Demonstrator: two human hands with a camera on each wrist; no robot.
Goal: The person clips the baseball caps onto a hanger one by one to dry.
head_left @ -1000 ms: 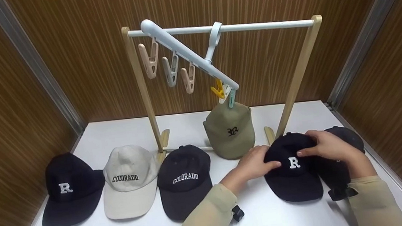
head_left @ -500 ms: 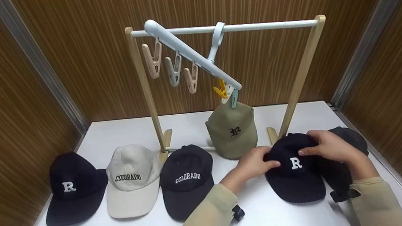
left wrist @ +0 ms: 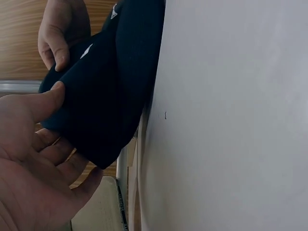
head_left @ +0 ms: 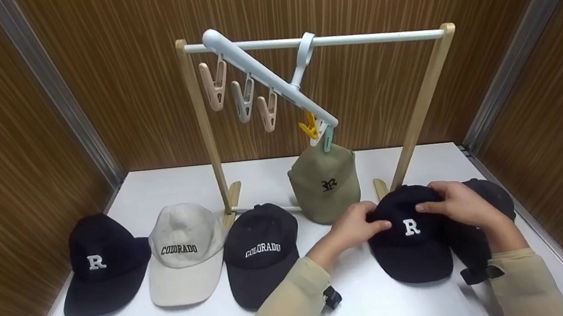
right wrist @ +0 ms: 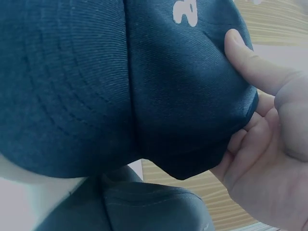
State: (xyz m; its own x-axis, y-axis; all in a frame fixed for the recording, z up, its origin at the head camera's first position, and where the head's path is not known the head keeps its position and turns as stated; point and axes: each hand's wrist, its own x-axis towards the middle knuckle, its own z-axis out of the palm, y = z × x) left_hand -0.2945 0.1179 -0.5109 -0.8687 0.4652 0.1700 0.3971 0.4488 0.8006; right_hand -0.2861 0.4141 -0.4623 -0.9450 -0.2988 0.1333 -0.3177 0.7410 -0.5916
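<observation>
A navy cap [head_left: 410,254] with a white R faces me at the right front, brim toward me. My left hand [head_left: 354,227] grips its left side, thumb on the front of the crown. From the other side my right hand [head_left: 463,206] holds it, thumb beside the R. In the left wrist view the fingers [left wrist: 72,166] curl behind the cap's edge. The right wrist view shows the right thumb [right wrist: 252,62] pressed on the crown, with the other fingers curled under its rim. A dark grey cap [head_left: 489,195] stands partly hidden behind my right hand.
Left along the white table [head_left: 367,299] sit another navy R cap [head_left: 104,273], a cream cap [head_left: 182,255] and a dark Colorado cap [head_left: 261,253]. Behind, a rack [head_left: 378,37] bears a hanger [head_left: 263,74] with several clips; an olive cap [head_left: 324,195] hangs from it.
Over the last second the head view has shifted slightly. Both hands keep their hold on the navy cap, which has barely moved.
</observation>
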